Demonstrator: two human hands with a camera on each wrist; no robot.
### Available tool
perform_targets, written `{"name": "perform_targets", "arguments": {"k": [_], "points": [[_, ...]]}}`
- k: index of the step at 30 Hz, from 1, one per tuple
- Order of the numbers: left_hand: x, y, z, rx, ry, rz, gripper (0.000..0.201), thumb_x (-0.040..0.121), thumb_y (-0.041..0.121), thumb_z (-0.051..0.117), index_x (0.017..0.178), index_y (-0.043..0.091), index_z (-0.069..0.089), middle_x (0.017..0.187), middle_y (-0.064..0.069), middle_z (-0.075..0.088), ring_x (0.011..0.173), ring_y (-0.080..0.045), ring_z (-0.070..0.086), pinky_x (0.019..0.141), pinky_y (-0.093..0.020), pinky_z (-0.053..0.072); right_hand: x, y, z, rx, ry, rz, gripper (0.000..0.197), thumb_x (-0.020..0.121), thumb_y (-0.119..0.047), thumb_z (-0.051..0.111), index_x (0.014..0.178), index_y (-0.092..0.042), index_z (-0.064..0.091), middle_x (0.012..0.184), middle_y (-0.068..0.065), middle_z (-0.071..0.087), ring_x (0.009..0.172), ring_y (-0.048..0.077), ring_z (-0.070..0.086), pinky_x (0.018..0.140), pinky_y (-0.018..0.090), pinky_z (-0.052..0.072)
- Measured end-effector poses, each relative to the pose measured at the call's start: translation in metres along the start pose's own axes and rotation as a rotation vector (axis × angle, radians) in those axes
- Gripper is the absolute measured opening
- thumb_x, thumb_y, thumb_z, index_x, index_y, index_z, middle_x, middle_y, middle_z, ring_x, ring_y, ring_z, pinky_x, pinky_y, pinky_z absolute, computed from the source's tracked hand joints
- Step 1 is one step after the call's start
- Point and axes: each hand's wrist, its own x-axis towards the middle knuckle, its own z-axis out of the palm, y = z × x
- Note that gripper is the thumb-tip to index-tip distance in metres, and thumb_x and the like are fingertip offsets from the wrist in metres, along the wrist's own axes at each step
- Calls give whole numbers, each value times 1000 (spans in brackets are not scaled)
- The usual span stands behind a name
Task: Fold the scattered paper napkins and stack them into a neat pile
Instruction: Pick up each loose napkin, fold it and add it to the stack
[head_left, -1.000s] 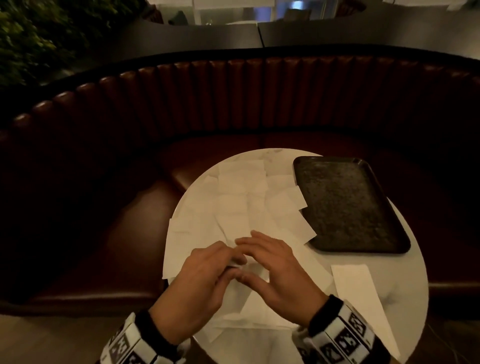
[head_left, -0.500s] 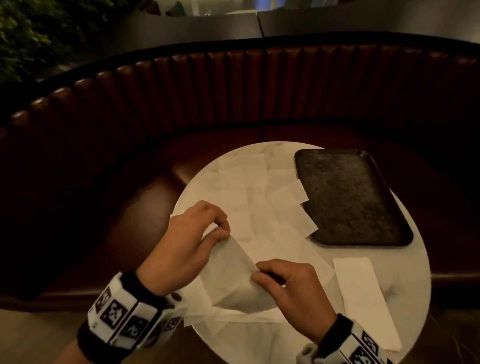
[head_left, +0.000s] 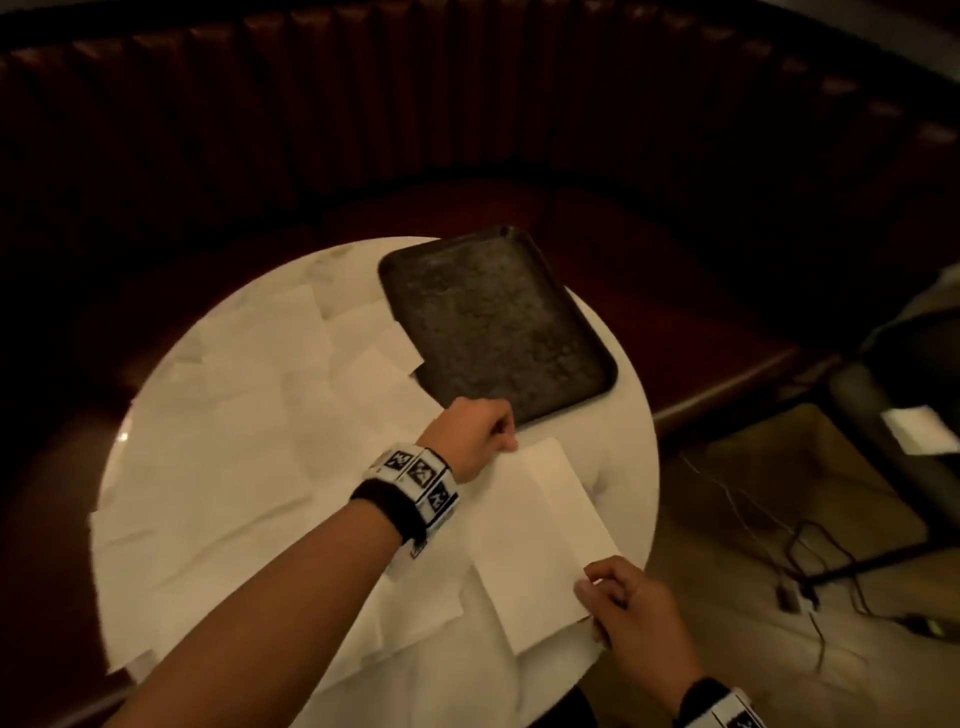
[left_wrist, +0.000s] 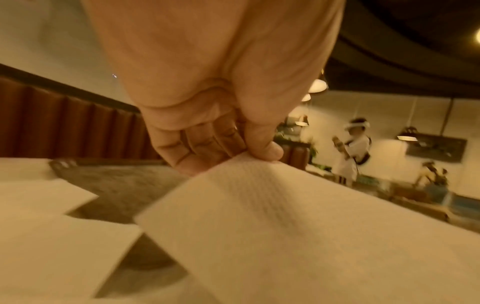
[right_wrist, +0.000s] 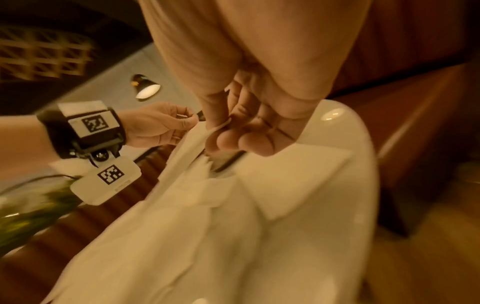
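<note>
The left hand (head_left: 475, 431) and right hand (head_left: 626, 605) are pinching opposite ends of a thin, limp white folded paper napkin (head_left: 540, 540) over the round white marble table (head_left: 631, 415), likely flimsy and tear-prone, so corner grips are suiting it.

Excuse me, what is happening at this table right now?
A person is folding paper napkins at a round white table. The left hand pinches the far end of one napkin and the right hand pinches its near end, holding it over the table's right side beside a dark tray. Many loose napkins lie spread over the left of the table.
</note>
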Motion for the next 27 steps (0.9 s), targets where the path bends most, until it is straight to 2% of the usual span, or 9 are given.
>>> {"name": "perform_targets", "arguments": {"k": [2,4,6,11,15,18,22,24,27], "points": [[36,9,27,93,-72,14,7,85,28,68,84,23,62,96,0,64,96,-22,59,87,-42,49,16,17,-10,-71,53,41,8,88,-16,66,86,-14,59,52,-4,60,48,8,52,53,22,45],[66,14,52,252,-103,29,8,87,31,64,91,25,62,106,-1,56,105,-25,49,91,-43,40,33,29,-17,-182,98,70,12,88,-22,65,83,-21,54,64,-5,63,57,7,56,55,17,45],[86,15,71,388,-109,43,7,89,28,61,96,27,62,109,-1,50,108,-27,42,91,-44,35,48,38,-21,-292,110,89,17,89,-27,63,80,-28,49,76,-4,64,70,9,59,62,21,48],[109,3,97,546,-87,112,11,90,25,56,100,27,61,110,-2,44,106,-29,36,86,-42,28,70,40,-25,-465,55,147,13,93,-36,51,89,-28,42,82,-1,61,77,16,59,74,36,53],[107,-3,102,584,-57,103,25,90,32,58,112,23,54,117,-5,40,108,-30,37,90,-45,31,73,31,-25,-553,4,112,11,97,-36,42,96,-29,33,83,-7,57,82,16,58,75,32,52],[88,-5,96,448,69,37,34,88,38,60,117,23,51,121,-6,42,109,-31,40,90,-46,35,74,32,-25,-506,38,129,15,95,-37,45,99,-29,32,89,-7,54,83,14,58,74,28,48],[25,-31,76,263,303,-74,30,90,38,54,116,24,54,115,-5,49,100,-29,46,84,-43,40,76,35,-21,-498,119,156,30,87,-33,61,101,-23,37,93,6,55,80,25,56,80,37,49],[-18,-56,62,257,378,-154,33,89,32,53,121,26,51,119,-3,48,102,-27,46,86,-42,41,76,41,-20,-478,219,117,36,77,-22,74,95,-22,42,84,17,58,71,30,57,71,39,47],[-84,-104,38,284,464,-370,48,83,26,57,130,27,47,129,-3,44,110,-28,45,89,-44,40,76,40,-22,-400,286,56,40,71,-1,78,89,-15,46,73,21,51,60,31,51,63,29,42]]}}
